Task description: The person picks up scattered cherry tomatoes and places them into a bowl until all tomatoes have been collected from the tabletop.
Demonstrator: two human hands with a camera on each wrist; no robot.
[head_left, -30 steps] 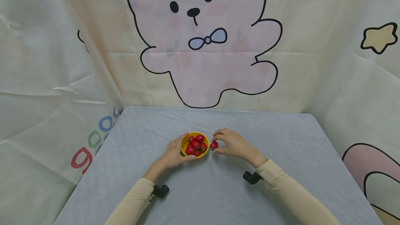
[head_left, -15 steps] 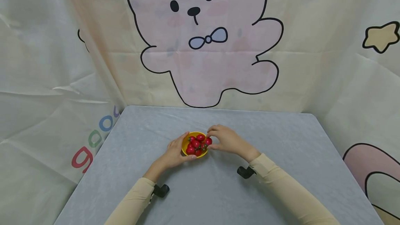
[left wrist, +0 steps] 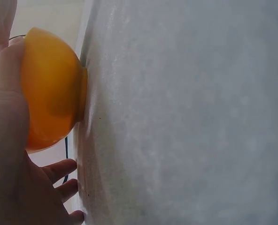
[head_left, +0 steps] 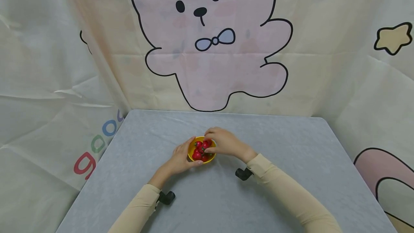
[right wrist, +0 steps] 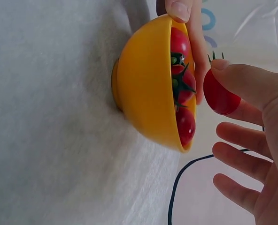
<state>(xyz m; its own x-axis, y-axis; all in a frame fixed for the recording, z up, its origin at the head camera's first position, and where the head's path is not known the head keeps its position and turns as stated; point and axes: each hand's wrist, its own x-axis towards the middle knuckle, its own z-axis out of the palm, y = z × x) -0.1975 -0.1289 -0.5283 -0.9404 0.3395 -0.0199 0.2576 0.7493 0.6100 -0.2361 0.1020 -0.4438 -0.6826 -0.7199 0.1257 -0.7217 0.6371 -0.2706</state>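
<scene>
A yellow bowl (head_left: 189,150) with several red cherry tomatoes (head_left: 196,155) in it stands on the table. My left hand (head_left: 177,159) holds the bowl from the left, thumb at the near rim and fingers along the far side. In the left wrist view, the other fingers of that hand spread below the bowl (left wrist: 54,89). Over the bowl's right side, my right hand (head_left: 226,143) pinches one cherry tomato (right wrist: 221,94) between thumb and index finger. The right wrist view shows this tomato apart from those inside, its green stem visible and the remaining fingers loosely extended.
A grey cloth covers the table (head_left: 207,200). Behind it hangs a light curtain (head_left: 304,82) printed with a pink bear, and more printed fabric hangs at both sides. Black wrist devices (head_left: 243,174) sit at both cuffs.
My right hand has moved left with the cherry tomato, from beside the bowl to over it. The left hand and the bowl have stayed in place.
</scene>
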